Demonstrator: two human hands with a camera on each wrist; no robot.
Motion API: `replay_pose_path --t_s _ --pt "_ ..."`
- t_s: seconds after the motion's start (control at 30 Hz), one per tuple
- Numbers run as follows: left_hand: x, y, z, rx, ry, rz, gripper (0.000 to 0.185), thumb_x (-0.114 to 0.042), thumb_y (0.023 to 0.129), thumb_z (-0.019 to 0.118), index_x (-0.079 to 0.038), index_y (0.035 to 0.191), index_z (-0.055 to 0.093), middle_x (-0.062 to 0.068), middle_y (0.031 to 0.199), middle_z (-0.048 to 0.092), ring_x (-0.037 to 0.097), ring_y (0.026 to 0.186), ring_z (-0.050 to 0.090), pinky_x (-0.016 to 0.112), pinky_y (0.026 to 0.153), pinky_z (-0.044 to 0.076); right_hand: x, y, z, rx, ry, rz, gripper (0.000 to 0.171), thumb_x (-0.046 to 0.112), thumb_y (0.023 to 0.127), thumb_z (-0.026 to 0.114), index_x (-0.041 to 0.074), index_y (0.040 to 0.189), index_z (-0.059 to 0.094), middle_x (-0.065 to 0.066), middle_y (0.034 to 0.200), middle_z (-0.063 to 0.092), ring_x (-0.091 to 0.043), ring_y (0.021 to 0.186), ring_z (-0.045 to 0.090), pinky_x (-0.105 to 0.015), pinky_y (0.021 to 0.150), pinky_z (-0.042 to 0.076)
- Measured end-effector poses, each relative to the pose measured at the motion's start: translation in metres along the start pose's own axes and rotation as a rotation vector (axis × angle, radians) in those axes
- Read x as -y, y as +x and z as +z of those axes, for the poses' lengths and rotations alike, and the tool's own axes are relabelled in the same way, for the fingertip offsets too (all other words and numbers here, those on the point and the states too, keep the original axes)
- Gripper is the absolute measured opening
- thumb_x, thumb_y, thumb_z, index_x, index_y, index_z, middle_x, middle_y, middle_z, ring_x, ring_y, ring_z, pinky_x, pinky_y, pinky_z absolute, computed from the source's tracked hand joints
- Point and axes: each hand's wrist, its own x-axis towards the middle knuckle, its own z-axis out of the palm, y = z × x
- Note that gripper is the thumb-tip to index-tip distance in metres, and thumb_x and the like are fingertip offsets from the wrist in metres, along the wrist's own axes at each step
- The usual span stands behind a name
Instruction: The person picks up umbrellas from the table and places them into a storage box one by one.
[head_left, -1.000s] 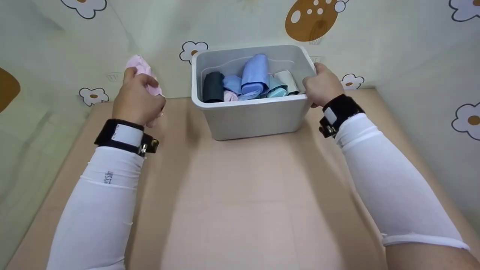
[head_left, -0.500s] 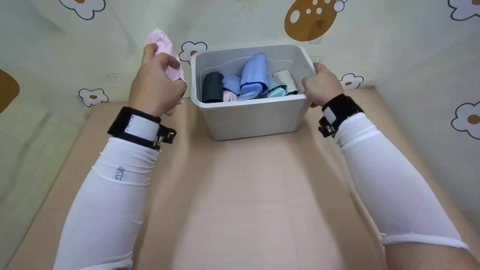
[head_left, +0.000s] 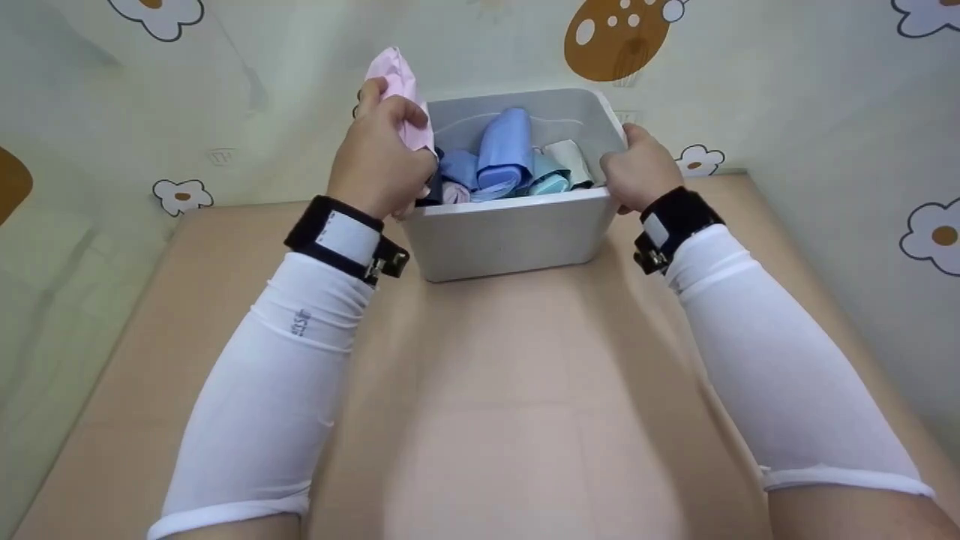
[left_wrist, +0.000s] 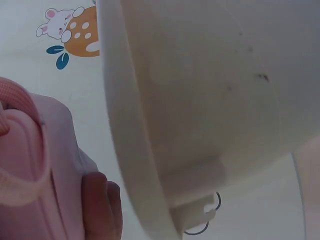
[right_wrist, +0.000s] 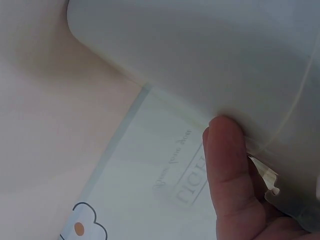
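My left hand point(head_left: 381, 161) grips a rolled pink cloth point(head_left: 394, 71) at the left rim of a light grey bin point(head_left: 510, 241). In the left wrist view the pink roll point(left_wrist: 62, 135) shows soft layers and a pink band, beside the bin's outer wall point(left_wrist: 210, 100). My right hand point(head_left: 645, 171) holds the bin by its right rim; in the right wrist view its fingers point(right_wrist: 227, 165) lie against the outer wall. Inside the bin are a blue roll point(head_left: 507, 142) standing tallest, a teal roll point(head_left: 551, 182), an off-white one point(head_left: 571, 159) and a small pink one point(head_left: 454, 193). My left hand partly hides a dark roll.
The bin stands at the far end of a tan tabletop point(head_left: 495, 375), close to a pale wall printed with flowers point(head_left: 182, 196) and a brown spotted shape point(head_left: 615, 37). More patterned wall rises at both sides.
My left hand has risen and moved right with the pink cloth, from the left of the bin to its left rim, now covering the dark roll. The right hand and bin stay put.
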Motion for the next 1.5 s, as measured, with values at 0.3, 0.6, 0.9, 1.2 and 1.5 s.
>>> replay_pose_path --t_s 0.3,0.6,0.9,1.2,1.5 --pt "-0.003 0.016 0.024 0.033 -0.043 -0.025 0.042 -0.012 0.092 0.067 -0.018 0.134 0.061 -0.008 0.177 0.011 0.03 0.155 0.036 0.036 0.119 0.042 0.001 0.001 0.0 0.008 0.006 0.008 0.069 0.024 0.104 0.04 0.021 0.17 0.017 -0.011 0.164 0.043 -0.034 0.132 0.052 -0.042 0.079 0.062" --pt "0.001 0.023 0.04 0.055 0.01 -0.001 0.042 -0.015 0.091 0.067 -0.016 0.133 0.062 -0.003 0.177 0.01 0.031 0.158 0.029 0.037 0.12 0.042 0.0 0.0 0.0 0.0 0.005 0.012 0.068 0.024 0.104 0.04 0.021 0.169 0.02 -0.012 0.163 0.045 -0.034 0.13 0.054 -0.045 0.083 0.062" --pt "-0.005 0.027 0.05 0.169 0.039 0.003 0.044 -0.019 0.095 0.067 -0.016 0.139 0.062 0.0 0.179 0.009 0.029 0.156 0.035 0.039 0.123 0.038 0.001 0.0 0.0 -0.001 -0.008 0.003 0.068 0.025 0.104 0.04 0.02 0.169 0.019 -0.013 0.162 0.045 -0.034 0.13 0.054 -0.044 0.081 0.062" --pt "-0.014 0.033 0.056 0.271 0.06 -0.011 0.048 -0.021 0.097 0.064 -0.016 0.144 0.061 0.005 0.179 0.011 0.027 0.157 0.032 0.042 0.127 0.032 0.001 0.001 -0.001 0.005 -0.012 -0.001 0.07 0.025 0.104 0.039 0.018 0.17 0.017 -0.013 0.164 0.043 -0.034 0.132 0.052 -0.043 0.082 0.062" --pt "-0.01 0.033 0.051 0.426 0.052 0.039 0.064 -0.027 0.098 0.057 -0.012 0.159 0.046 0.009 0.157 0.051 0.026 0.137 0.051 0.04 0.112 0.043 0.001 0.0 -0.001 0.011 -0.001 0.011 0.07 0.025 0.105 0.039 0.019 0.17 0.015 -0.013 0.165 0.041 -0.035 0.134 0.051 -0.044 0.082 0.062"
